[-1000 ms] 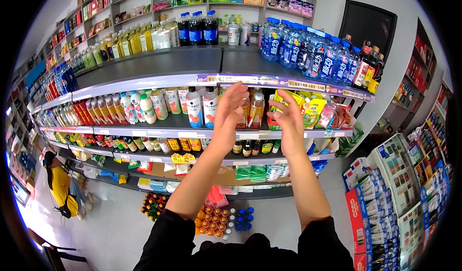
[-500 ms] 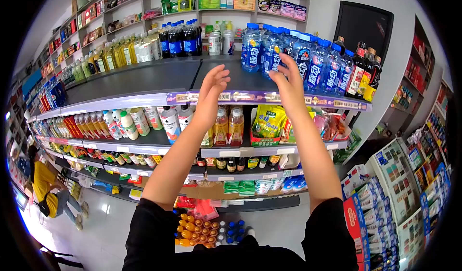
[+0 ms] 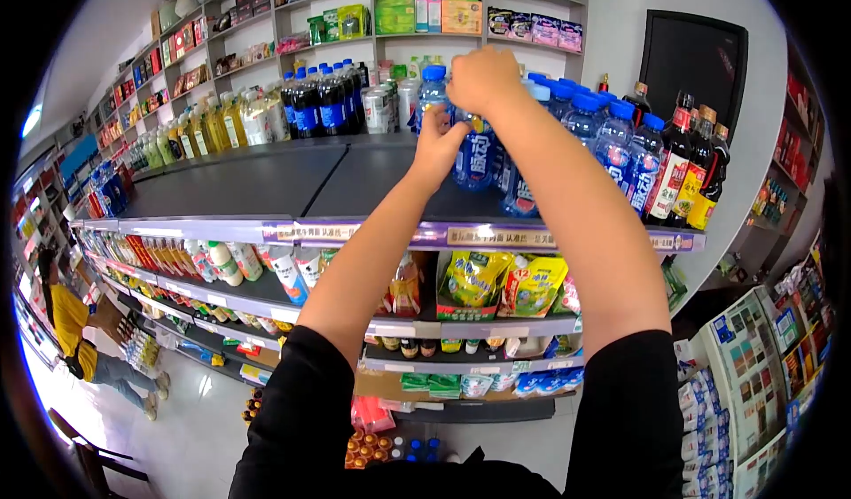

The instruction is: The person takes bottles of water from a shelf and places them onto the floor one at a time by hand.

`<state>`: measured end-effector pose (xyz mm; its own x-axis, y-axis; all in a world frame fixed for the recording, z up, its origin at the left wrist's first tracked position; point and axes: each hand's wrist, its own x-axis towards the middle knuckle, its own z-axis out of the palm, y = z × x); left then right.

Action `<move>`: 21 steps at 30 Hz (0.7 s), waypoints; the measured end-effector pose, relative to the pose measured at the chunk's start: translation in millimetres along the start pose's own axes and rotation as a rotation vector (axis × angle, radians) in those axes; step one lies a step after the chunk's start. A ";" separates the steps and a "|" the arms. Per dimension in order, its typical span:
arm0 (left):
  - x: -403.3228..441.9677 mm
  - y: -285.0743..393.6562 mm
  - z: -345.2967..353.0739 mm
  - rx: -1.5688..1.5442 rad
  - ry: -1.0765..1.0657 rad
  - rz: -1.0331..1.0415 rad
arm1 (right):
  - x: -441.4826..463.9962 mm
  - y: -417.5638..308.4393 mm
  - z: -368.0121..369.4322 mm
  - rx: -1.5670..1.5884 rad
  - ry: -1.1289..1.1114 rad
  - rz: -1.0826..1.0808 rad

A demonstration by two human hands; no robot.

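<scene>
Where blue-capped bottles stand, both hands curl close together.

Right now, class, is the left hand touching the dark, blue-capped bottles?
Apart: the head view shows silver cans between the left hand and the dark bottles.

Bottle — top hidden, right hand — fingertips unclear

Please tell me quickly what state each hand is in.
Left hand: partly curled by a blue-capped bottle; grip cannot be told.
Right hand: curled; any hold is hidden.
</scene>
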<state>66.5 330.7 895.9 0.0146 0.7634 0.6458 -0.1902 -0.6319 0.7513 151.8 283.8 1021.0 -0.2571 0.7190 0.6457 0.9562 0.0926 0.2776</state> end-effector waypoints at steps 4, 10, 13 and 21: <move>12.3 -18.2 18.2 0.235 0.060 -0.001 | 7.1 4.7 5.5 -0.139 -0.206 0.028; 2.0 -17.1 29.8 0.343 0.148 0.058 | 0.1 13.0 9.5 -0.064 -0.036 -0.096; -0.6 -13.9 33.9 0.378 0.250 0.099 | 0.1 15.8 10.5 0.079 0.066 -0.145; -26.1 14.7 14.0 0.099 0.202 0.219 | -27.2 -8.2 -16.2 0.302 0.075 -0.058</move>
<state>77.1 299.7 892.0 -0.2133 0.6122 0.7614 -0.0706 -0.7869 0.6130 148.7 252.3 1012.7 -0.3115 0.6547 0.6887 0.9349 0.3409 0.0988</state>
